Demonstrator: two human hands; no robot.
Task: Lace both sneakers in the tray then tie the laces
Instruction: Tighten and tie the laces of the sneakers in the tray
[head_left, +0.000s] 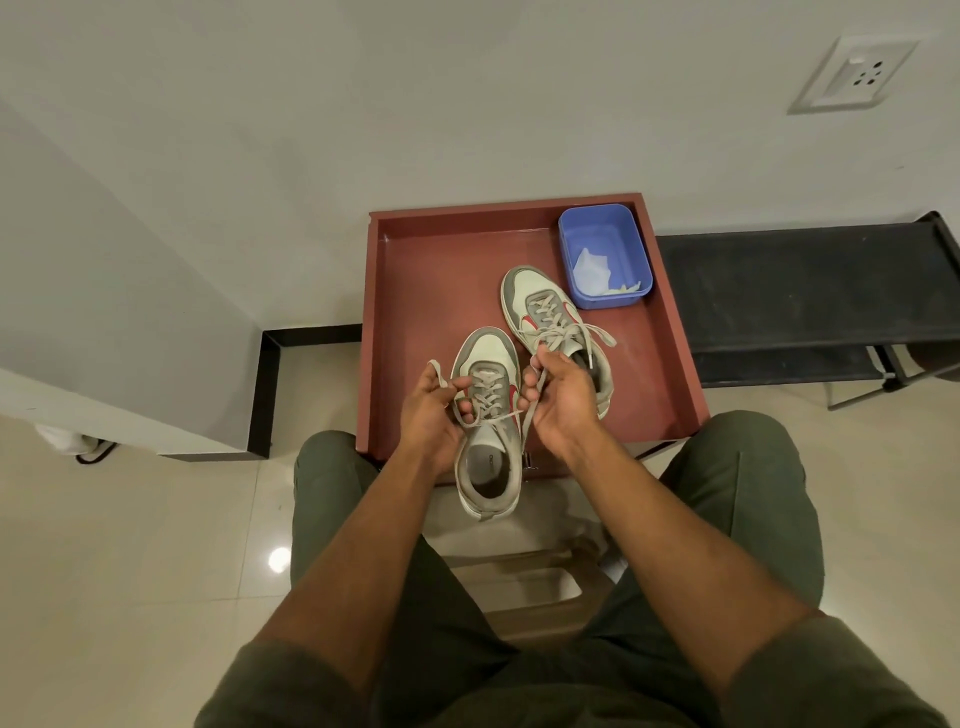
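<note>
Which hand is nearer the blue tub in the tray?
Right. The right hand grips a lace just below the far sneaker, which lies beside the blue tub. The left hand is farther off, left of the near sneaker.

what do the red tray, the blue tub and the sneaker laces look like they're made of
Red tray: probably painted or laminated wood, judging by its square board-like walls and soft sheen.
Blue tub: likely moulded plastic, with rounded corners, an even colour and a smooth, slightly glossy rim.
Laces: flat woven fabric, matte beige, hanging limp where both hands hold them.
</note>
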